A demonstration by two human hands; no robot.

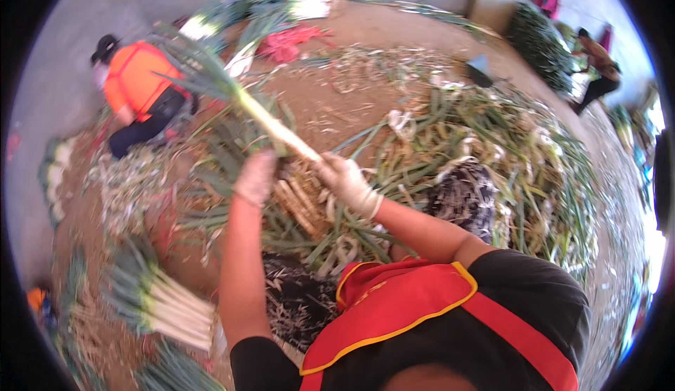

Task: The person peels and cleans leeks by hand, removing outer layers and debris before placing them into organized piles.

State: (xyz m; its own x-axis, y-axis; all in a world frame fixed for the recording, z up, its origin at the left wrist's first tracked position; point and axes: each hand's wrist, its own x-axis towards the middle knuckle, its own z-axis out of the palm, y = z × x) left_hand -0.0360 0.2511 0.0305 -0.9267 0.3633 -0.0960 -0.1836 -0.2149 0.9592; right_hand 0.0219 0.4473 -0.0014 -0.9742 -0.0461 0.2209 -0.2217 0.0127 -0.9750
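Observation:
A long leek (269,120) slants across the middle, green leaves to the upper left, pale stem to the lower right. My gloved right hand (346,180) is closed on the pale lower end of it. My gloved left hand (256,174) is beside and below the stem, at some green leaves; its fingers are curled, and what they grip is unclear. Beneath both hands lie more untrimmed leeks (299,205) with brownish stems among loose leaves. A bundle of pale, clean leeks (172,300) lies at my lower left.
A big heap of stripped leaves (520,180) spreads to the right. A person in orange (140,89) crouches at left; another person (598,68) bends by a dark green stack (534,47) against the back wall. Red plastic (285,43) and leek bundles (267,8) lie at the back.

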